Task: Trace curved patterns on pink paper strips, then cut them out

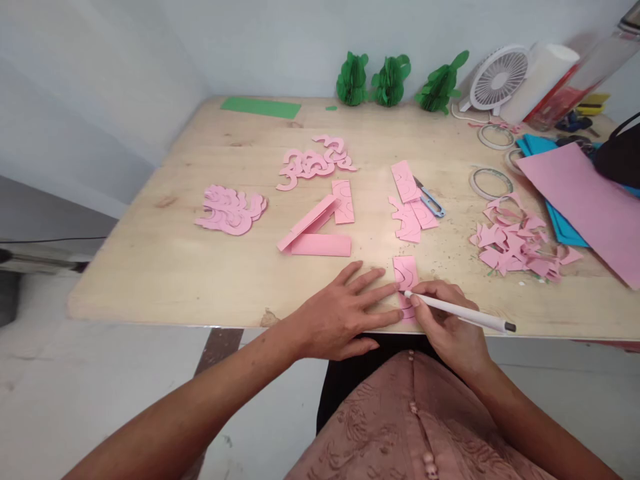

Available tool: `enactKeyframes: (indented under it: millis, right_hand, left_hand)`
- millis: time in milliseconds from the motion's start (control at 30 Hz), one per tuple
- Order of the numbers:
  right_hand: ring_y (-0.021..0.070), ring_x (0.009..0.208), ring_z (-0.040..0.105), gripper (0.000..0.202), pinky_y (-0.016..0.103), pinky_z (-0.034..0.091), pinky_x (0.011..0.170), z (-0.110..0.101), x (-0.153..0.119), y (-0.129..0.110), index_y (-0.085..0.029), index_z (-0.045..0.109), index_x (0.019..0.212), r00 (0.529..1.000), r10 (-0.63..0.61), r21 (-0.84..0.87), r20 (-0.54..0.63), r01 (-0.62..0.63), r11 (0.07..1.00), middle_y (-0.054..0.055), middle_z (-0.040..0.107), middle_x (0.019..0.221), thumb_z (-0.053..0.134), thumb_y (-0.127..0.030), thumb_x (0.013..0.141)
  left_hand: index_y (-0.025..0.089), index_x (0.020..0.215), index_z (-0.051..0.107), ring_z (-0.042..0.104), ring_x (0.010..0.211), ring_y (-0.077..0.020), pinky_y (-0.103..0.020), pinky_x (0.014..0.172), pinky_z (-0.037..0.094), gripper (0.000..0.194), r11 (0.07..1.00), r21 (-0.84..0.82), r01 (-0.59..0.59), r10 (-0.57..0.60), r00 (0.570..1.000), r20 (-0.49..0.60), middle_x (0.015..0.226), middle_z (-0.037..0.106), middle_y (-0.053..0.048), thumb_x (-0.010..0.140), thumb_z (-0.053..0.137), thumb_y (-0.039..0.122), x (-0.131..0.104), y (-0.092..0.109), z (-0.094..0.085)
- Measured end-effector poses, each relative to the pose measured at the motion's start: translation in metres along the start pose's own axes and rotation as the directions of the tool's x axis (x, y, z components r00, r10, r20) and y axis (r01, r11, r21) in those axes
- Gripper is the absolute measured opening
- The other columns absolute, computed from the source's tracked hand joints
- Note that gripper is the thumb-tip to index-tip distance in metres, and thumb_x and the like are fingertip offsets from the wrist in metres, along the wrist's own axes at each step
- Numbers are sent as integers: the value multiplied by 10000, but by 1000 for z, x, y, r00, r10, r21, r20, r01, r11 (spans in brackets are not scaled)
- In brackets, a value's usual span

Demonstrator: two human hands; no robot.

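A small pink paper strip [405,267] with curved lines drawn on it lies near the table's front edge. My left hand [345,310] rests flat with fingers spread, two fingertips touching the strip's left side. In my right hand [450,327] is a white pen [463,311], its tip on the strip close to my left fingers. Beyond the strip lie pink pieces with drawn curves [404,181] and a pair of blue thread snips [431,200]. Folded pink strips [313,223] lie to the left of these.
Cut pink curved shapes [233,210] sit at the left, more [315,160] farther back. Pink scraps [515,240], tape rolls [493,183] and pink sheets [585,200] occupy the right. Green paper figures [353,80] and a white fan [500,79] stand along the wall.
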State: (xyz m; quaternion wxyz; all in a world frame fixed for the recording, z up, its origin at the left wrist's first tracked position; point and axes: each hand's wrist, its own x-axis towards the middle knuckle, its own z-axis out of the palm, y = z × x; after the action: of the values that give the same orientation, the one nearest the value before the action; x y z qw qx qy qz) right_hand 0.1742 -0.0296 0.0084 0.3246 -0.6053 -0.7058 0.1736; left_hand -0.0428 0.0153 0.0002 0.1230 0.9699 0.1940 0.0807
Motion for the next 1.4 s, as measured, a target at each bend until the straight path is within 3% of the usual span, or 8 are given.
enactKeyframes:
  millis: [533,1100,1400]
  right_hand:
    - [195,783,617,110,328,457,721,-4,-6,6,-225,620,841,999,7,-47,-44,-9,999,20,693,803,547,-302,867]
    - [162,679,597,63,309,421,692,-10,-8,8,-190,603,816,977,-201,-182,-66,186,965,18,673,738,563,-197,864]
    - [167,643,591,92,325,408,688,-14,-9,9,-180,604,781,974,-225,-213,-15,217,953,23,666,713,563,-206,859]
  left_hand:
    - [321,1329,490,265,1399,-336,-584,1125,146,463,1000,-10,0,0,1000,-7,1508,353,-54,883,524,437,0,0,1]
    - [311,1338,486,274,1390,-342,-590,1118,149,453,1000,-3,-3,3,1000,4,1489,378,-69,905,491,442,0,0,0]
    - [316,1339,483,275,1387,-344,-588,1112,165,450,1000,-4,-10,10,1000,3,1496,366,-64,910,482,451,0,-1,0]
